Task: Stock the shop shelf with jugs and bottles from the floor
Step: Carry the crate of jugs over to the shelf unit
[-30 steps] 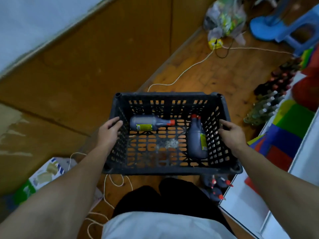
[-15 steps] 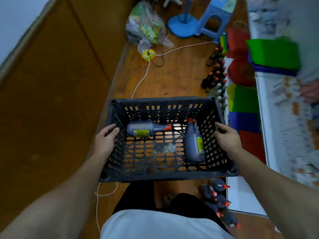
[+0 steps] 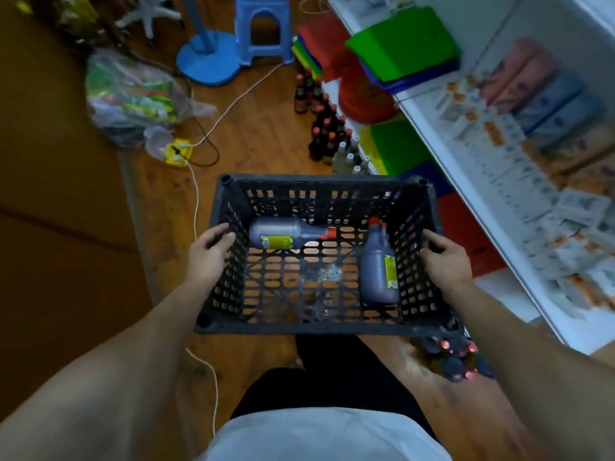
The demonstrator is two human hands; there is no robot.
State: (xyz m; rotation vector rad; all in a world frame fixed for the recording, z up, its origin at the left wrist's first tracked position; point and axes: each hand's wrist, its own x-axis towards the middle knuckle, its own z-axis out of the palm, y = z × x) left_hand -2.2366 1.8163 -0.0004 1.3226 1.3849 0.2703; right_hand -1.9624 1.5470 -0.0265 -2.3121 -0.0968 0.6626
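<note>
Crate, slotted black plastic, in curled grip of left hand and right hand

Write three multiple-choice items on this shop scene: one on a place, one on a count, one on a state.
1. The blue plastic stool stands: A on the wooden floor beyond the black slotted plastic crate; B inside the crate; C stacked upon the crate.
2. Grey red-capped jugs lying in the crate: A one; B two; C four.
3. The crate is: A gripped by the left hand and the right hand at its side walls; B gripped by one hand only; C untouched.
Key: 1 A, the stool stands well past the crate's rim; 2 B, a far jug and a right-side jug lie inside; 3 A, fingers curl over both walls.
</note>
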